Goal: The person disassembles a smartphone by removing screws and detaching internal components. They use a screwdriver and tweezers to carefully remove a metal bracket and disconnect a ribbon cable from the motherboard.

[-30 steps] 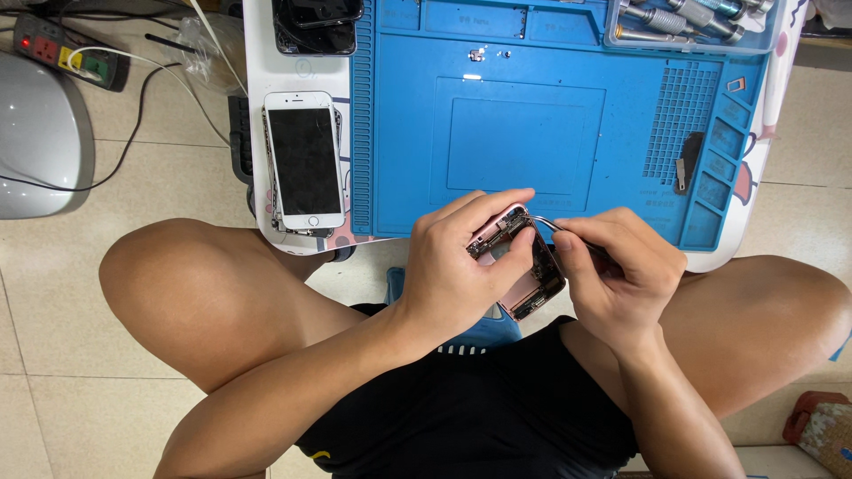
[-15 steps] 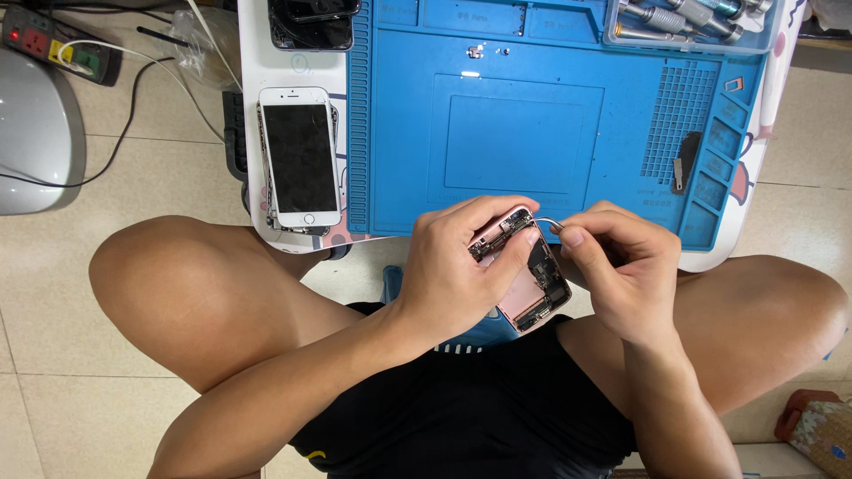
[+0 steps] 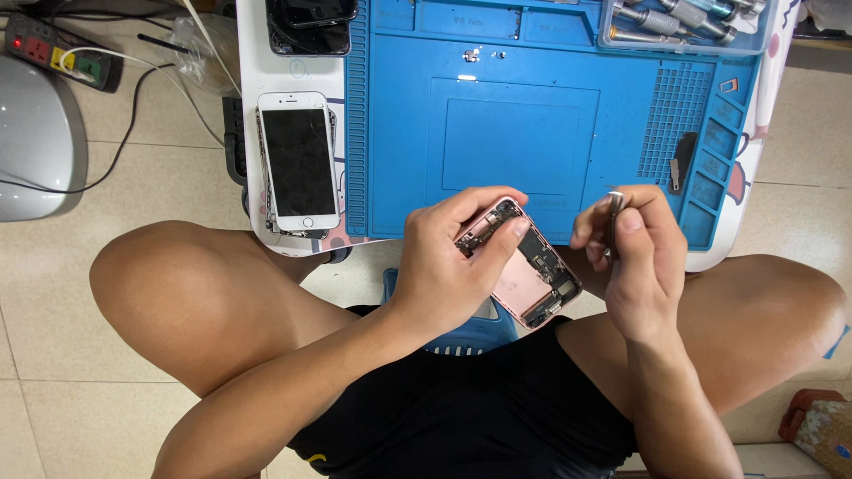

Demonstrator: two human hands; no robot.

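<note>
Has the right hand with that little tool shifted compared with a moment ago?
Yes. The right hand with its metal tool has pulled off the opened phone, rightward along the blue mat.

The left hand (image 3: pixel 444 266) covers one end of the open pink phone (image 3: pixel 524 266), so that part cannot be seen. The right hand (image 3: pixel 635 257) hides most of the thin metal tool (image 3: pixel 614 206); only its top pokes out. The tool tray (image 3: pixel 683 22) at the blue mat's (image 3: pixel 515 133) far right corner is cut off by the top edge. So is the dark phone (image 3: pixel 311 22) at the far left.
</note>
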